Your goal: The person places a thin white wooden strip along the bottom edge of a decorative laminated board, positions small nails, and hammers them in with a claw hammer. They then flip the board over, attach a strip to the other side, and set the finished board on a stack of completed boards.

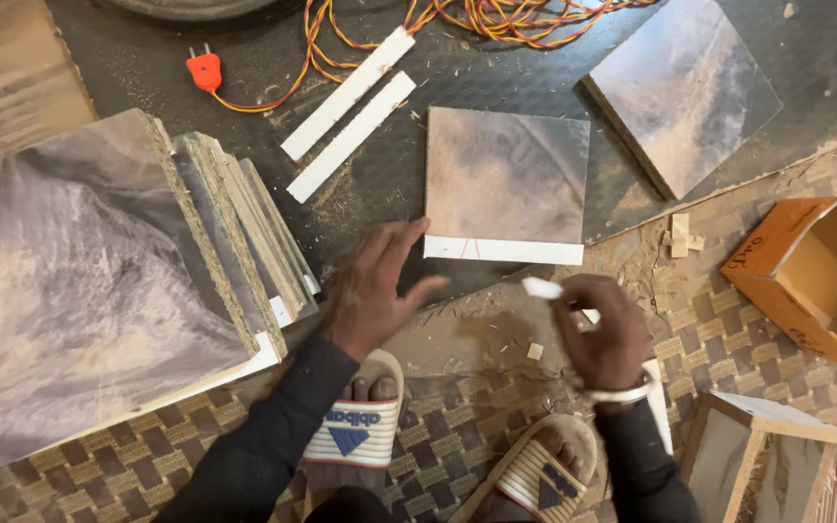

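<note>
Right hand (604,334) clamped on white strip (542,288); left hand (377,291) spread, empty, near laminated board (506,179). I judge the strip may snap if bent.

Square laminated board (506,184): marbled grey-brown face up, lying flat on the dark floor mat, its near edge trimmed with a white strip bearing thin red pencil marks.

Small white strip piece (542,288): short, flat, pale; pinched in the right hand's (604,334) grip just below the board's near right corner, one end sticking out leftward.

Left hand (377,291): fingers spread, empty, blurred, just below the board's near left corner.
</note>
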{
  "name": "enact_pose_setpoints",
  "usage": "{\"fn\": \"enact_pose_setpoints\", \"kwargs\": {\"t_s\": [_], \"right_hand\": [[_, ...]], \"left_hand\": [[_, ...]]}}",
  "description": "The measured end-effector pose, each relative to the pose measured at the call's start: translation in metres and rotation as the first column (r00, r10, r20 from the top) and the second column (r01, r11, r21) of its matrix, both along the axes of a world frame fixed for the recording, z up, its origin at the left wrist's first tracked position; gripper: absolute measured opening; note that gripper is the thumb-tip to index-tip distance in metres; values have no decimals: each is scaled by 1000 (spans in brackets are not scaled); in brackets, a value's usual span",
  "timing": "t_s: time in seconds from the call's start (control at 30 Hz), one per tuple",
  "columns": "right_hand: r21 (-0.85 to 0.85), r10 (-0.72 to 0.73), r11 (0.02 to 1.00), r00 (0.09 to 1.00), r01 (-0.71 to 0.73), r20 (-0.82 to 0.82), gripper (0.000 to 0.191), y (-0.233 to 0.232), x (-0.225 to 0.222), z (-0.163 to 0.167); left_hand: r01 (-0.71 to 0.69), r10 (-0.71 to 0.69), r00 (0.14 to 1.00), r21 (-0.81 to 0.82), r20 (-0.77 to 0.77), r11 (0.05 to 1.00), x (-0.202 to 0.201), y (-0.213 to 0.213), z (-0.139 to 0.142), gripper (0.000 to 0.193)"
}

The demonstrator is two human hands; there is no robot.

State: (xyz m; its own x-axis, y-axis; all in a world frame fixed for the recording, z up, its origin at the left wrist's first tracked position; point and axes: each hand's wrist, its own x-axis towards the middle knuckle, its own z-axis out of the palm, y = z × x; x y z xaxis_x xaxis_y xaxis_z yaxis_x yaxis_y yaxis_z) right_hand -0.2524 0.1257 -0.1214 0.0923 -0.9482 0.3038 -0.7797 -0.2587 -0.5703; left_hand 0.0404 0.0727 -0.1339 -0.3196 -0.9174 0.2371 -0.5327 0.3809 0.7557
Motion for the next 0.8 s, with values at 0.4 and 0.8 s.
{"fn": "enact_pose_setpoints", "kwargs": {"t_s": [0.4,0.8], "right_hand": [[-66,260,964,965,-257,41,32,-27,91,7],[91,217,975,956,-203,-199,33,-52,70,-1]], "left_hand": [[-62,279,884,498,-374,865,4,43,1,34],[-268,252,960,139,121,953,7,48,-10,33]]}}
